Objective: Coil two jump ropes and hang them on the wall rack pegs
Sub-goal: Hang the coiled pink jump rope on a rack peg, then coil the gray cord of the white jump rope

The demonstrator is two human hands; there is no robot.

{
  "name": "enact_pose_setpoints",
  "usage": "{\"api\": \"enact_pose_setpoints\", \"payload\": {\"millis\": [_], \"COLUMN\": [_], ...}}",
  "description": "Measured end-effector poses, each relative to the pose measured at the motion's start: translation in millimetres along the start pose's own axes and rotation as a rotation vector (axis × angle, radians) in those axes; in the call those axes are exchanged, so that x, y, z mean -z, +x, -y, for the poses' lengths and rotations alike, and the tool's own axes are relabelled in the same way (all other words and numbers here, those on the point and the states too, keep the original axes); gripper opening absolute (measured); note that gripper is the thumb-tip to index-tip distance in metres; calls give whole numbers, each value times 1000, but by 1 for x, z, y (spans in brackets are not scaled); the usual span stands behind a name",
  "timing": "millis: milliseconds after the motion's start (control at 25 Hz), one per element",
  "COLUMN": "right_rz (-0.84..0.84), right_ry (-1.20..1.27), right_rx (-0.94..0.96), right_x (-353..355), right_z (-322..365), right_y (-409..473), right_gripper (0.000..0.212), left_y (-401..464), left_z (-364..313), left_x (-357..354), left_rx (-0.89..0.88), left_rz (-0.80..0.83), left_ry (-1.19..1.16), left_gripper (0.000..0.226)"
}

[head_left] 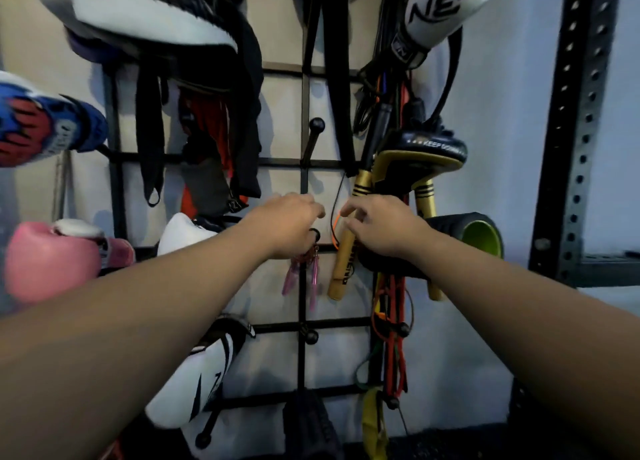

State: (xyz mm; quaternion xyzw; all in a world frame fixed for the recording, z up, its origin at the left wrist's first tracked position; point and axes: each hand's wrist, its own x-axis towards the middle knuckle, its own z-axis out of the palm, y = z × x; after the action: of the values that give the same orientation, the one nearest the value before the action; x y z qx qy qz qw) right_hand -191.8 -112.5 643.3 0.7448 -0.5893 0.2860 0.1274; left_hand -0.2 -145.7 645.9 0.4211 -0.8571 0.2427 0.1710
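Note:
A black wire wall rack (pixel 304 92) with ball-tipped pegs fills the view. My left hand (pixel 287 224) is curled over a peg (pixel 314 232) in the rack's middle, gripping the top of a pink jump rope whose two translucent pink handles (pixel 313 279) hang just below. Right beside it, my right hand (pixel 381 227) pinches the thin orange cord (pixel 334 232) of a second jump rope, and that rope's gold handle (pixel 341 269) hangs down from under my fingers. Its other gold handle (pixel 427 203) shows behind my right hand. The rest of both ropes is hidden by my hands.
Boxing gloves hang at the left: blue and red (pixel 41 127), pink (pixel 52 258), white (pixel 204 373). Bare pegs stick out above (pixel 317 125) and below (pixel 310 336) my hands. Resistance bands (pixel 393 338), a green-cored foam roller (pixel 481 239) and a perforated steel upright (pixel 575 130) stand right.

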Motion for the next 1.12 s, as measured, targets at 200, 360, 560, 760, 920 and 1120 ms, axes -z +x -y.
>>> {"api": "enact_pose_setpoints", "payload": {"millis": [200,360,560,760,920,1120], "right_rz": [89,120,222,390,601,912], "right_ry": [-192,-231,-194,-172,-138,-142], "right_rx": [3,-50,-172,-311,-485,-590], "right_x": [73,87,53,-10,-75,-166], "right_z": [35,30,-9,-66,-125,-181], "right_y": [-111,-192,-294,-408,-510,-628], "right_gripper": [29,27,25,20,14,24], "left_y": [-68,-108,-141,-169,-206,-266], "left_z": [-73,-122,-202,-305,-402,-498], "left_x": [68,69,4,-93,-182,-296], "left_rx": [-165,-197,-332,-437,-506,-498], "left_rz": [36,53,144,360,575,822], "left_ry": [34,-145,-315,-434,-540,-649], "left_gripper": [36,22,11,15,17,18]}}
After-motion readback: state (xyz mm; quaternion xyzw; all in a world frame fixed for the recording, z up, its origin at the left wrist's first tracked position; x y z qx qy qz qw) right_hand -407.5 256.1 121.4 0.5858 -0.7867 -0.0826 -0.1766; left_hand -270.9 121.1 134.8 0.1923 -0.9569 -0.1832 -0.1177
